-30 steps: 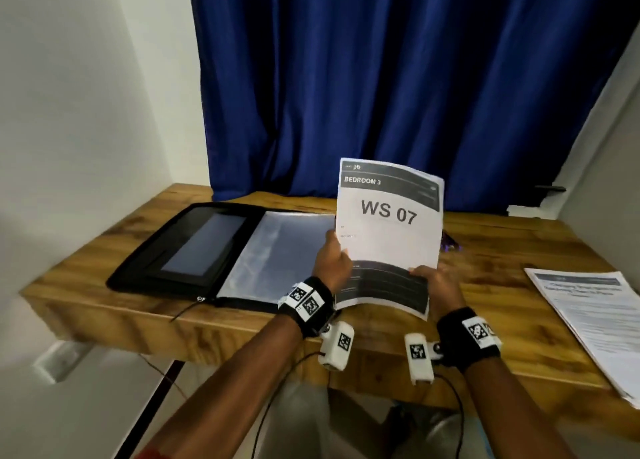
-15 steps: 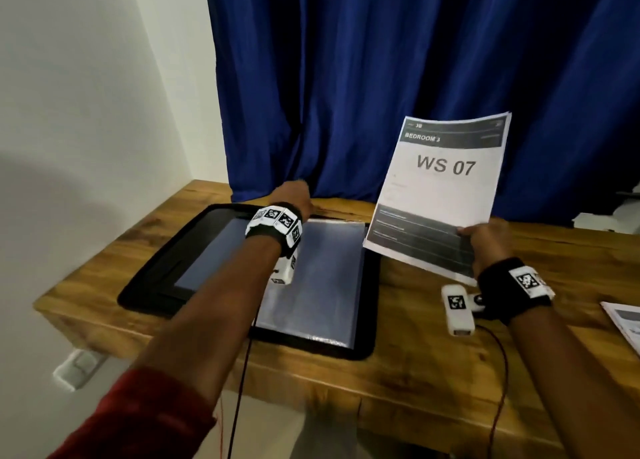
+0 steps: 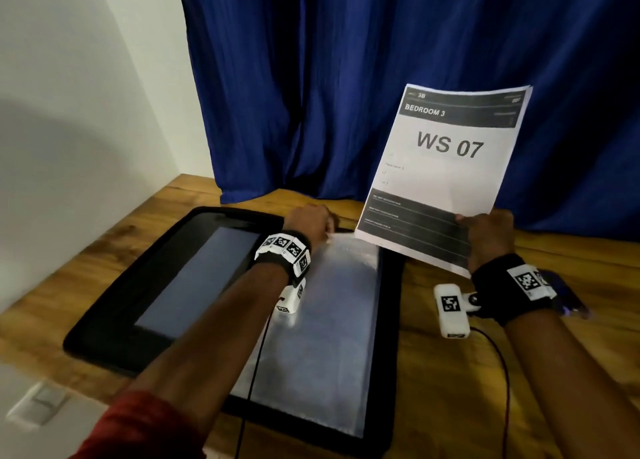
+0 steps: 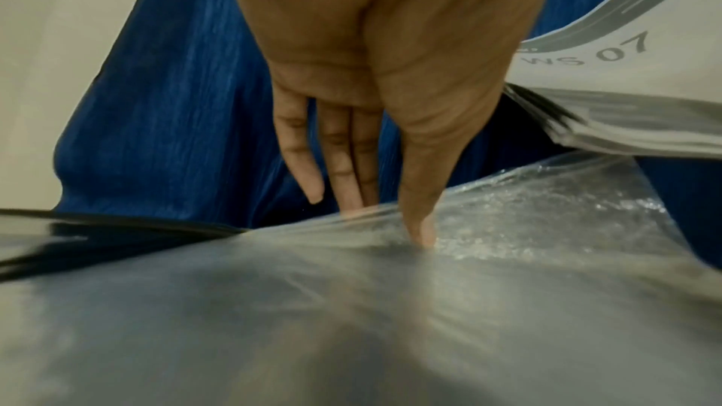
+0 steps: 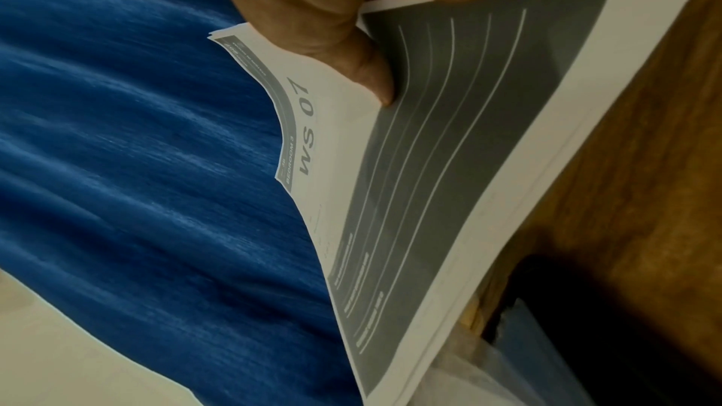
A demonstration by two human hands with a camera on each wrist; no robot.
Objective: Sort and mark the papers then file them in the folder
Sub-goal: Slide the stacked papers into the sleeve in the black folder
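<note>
Right hand (image 3: 490, 237) pinches the thin, floppy papers (image 3: 446, 168) by their bottom corner, raised above the table's (image 3: 554, 320) back edge; supporting them lower down should stop sagging. Left hand (image 3: 306, 225) works the folder's (image 3: 114, 306) slippery plastic sleeve (image 3: 329, 337) — only the left wrist view shows fingers (image 4: 297, 147) slipped into its mouth, thumb on top.

A deep blue curtain (image 3: 381, 78) hangs in soft vertical folds across the back of the room, its hem reaching down to the far edge of a wooden table (image 3: 519, 320) with warm, knotted grain. To the left stands a plain white wall (image 3: 69, 95), crossed by a broad, soft shadow. Low on that wall, below the table's near left corner, sits a white wall socket (image 3: 38, 403).
</note>
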